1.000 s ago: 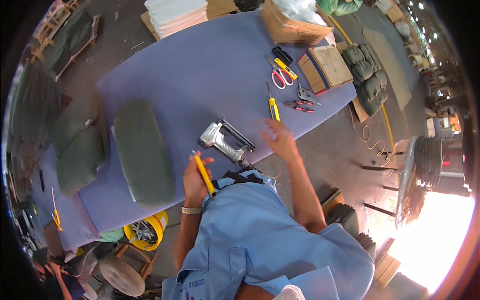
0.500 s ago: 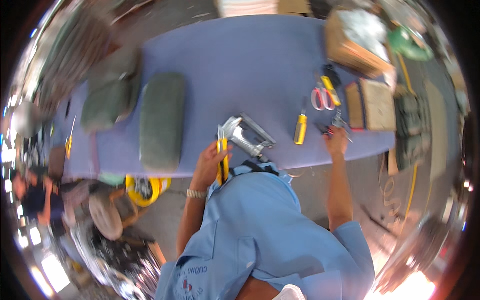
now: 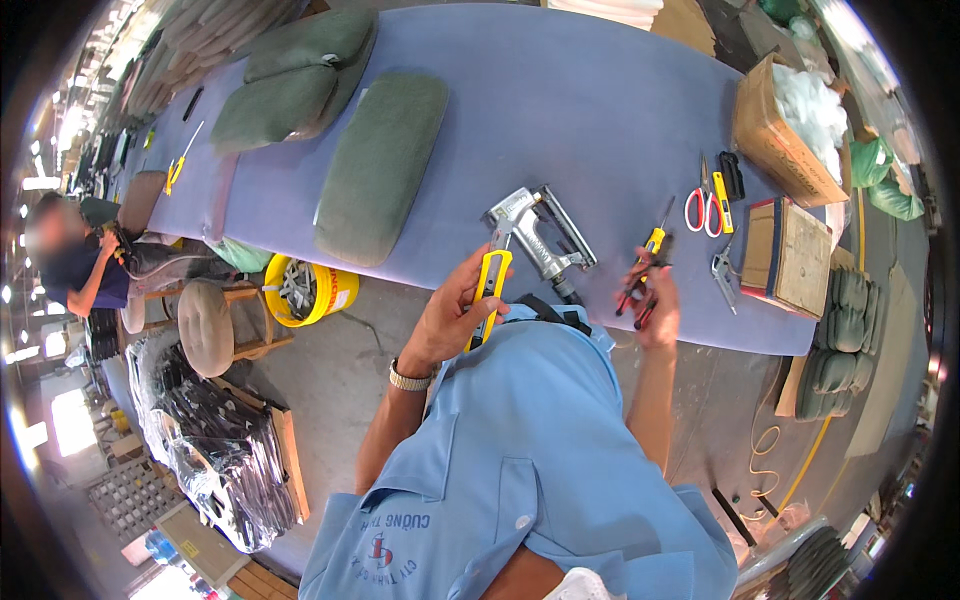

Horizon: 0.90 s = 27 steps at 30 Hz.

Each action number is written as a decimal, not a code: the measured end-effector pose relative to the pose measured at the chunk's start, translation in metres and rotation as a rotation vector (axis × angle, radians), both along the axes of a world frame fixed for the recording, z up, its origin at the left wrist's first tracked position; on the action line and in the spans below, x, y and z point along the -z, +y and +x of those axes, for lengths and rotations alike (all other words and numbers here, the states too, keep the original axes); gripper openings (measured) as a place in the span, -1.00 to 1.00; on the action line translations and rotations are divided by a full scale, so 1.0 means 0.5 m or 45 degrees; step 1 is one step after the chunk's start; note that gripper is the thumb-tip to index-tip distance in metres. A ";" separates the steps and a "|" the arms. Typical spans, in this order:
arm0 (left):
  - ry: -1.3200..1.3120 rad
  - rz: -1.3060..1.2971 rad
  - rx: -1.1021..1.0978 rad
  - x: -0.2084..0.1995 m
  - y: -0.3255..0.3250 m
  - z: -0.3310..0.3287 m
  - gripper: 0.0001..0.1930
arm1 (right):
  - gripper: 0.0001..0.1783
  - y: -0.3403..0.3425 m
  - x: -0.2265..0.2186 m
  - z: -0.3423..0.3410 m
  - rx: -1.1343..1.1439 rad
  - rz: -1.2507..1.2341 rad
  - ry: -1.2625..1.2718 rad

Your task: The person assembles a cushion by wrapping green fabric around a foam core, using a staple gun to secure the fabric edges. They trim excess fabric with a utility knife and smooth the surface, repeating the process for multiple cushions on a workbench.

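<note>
My left hand (image 3: 452, 308) is closed around a yellow utility knife (image 3: 491, 285) at the table's near edge. Just beyond it on the blue table (image 3: 560, 90) lies a silver staple gun (image 3: 540, 235). To the right, my right hand (image 3: 658, 305) grips pliers (image 3: 640, 283) with red and black handles, slightly blurred. A yellow-handled screwdriver (image 3: 656, 238) lies behind the pliers, its lower part hidden by them. Further right are red-handled scissors (image 3: 703, 212), a yellow cutter (image 3: 721, 200), a black tool (image 3: 732, 176) and a silver hand tool (image 3: 722, 276).
Dark green cushions (image 3: 385, 165) lie on the left of the table. An open cardboard box (image 3: 775, 130) with white stuffing and a worn wooden block (image 3: 790, 255) stand at the right. Below the left edge sits a yellow bucket (image 3: 325, 295); another person (image 3: 85, 255) works beyond.
My right hand has lifted the pliers from the table and brought them left, over the screwdriver. The left hand still holds the utility knife. The whole view has shifted.
</note>
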State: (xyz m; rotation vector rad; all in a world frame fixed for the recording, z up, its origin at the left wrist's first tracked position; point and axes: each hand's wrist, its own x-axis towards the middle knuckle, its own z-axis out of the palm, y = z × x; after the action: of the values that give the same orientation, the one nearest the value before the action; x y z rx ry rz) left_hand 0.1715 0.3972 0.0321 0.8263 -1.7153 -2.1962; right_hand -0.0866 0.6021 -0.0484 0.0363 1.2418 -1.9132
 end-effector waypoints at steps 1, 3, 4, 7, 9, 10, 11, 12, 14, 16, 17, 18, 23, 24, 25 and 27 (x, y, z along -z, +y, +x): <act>-0.004 -0.014 0.016 -0.004 0.005 0.011 -0.28 | -0.54 -0.022 -0.017 0.032 -0.142 0.006 -0.013; -0.016 -0.088 0.001 -0.012 0.020 0.046 -0.29 | -0.51 -0.061 -0.057 0.073 -0.584 0.187 0.231; -0.021 -0.124 -0.006 -0.016 0.025 0.063 -0.29 | -0.49 -0.078 -0.077 0.093 -0.801 0.278 0.360; 0.032 -0.056 -0.086 -0.021 0.053 0.127 -0.31 | -0.44 -0.112 -0.123 0.169 -0.983 0.187 0.617; 0.007 -0.065 -0.175 -0.036 0.082 0.164 -0.33 | -0.42 -0.125 -0.159 0.204 -1.132 0.188 0.872; -0.004 -0.071 -0.223 -0.042 0.098 0.183 -0.34 | -0.42 -0.128 -0.164 0.219 -1.199 0.155 0.995; -0.005 -0.077 -0.261 -0.043 0.113 0.201 -0.34 | -0.42 -0.130 -0.171 0.235 -1.263 0.119 1.119; -0.015 -0.077 -0.300 -0.044 0.132 0.223 -0.34 | -0.45 -0.128 -0.188 0.256 -1.314 0.170 1.123; -0.024 -0.069 -0.372 -0.046 0.168 0.265 -0.34 | -0.43 -0.119 -0.169 0.294 -1.299 0.068 1.260; -0.008 -0.039 -0.448 -0.035 0.212 0.303 -0.34 | -0.43 -0.103 -0.164 0.330 -1.330 0.039 1.360; -0.015 -0.047 -0.474 -0.032 0.231 0.322 -0.34 | -0.44 -0.094 -0.171 0.349 -1.361 0.057 1.388; -0.022 -0.049 -0.495 -0.029 0.249 0.337 -0.34 | -0.44 -0.084 -0.178 0.365 -1.390 0.083 1.415; -0.049 0.061 -0.581 -0.004 0.354 0.405 -0.34 | -0.45 -0.011 -0.188 0.423 -1.574 0.195 1.430; -0.055 0.080 -0.587 0.003 0.366 0.414 -0.34 | -0.45 -0.006 -0.191 0.428 -1.588 0.206 1.454; -0.062 0.100 -0.589 0.009 0.377 0.417 -0.35 | -0.45 0.005 -0.187 0.432 -1.562 0.191 1.470; -0.063 0.108 -0.578 0.014 0.395 0.416 -0.35 | -0.45 0.030 -0.176 0.437 -1.498 0.164 1.495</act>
State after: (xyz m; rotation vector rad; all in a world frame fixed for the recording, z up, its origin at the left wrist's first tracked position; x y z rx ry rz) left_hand 0.3795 0.5948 0.0249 1.1663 -1.2971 -1.9579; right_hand 0.1321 0.6170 0.0395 -1.5603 1.5074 -0.6863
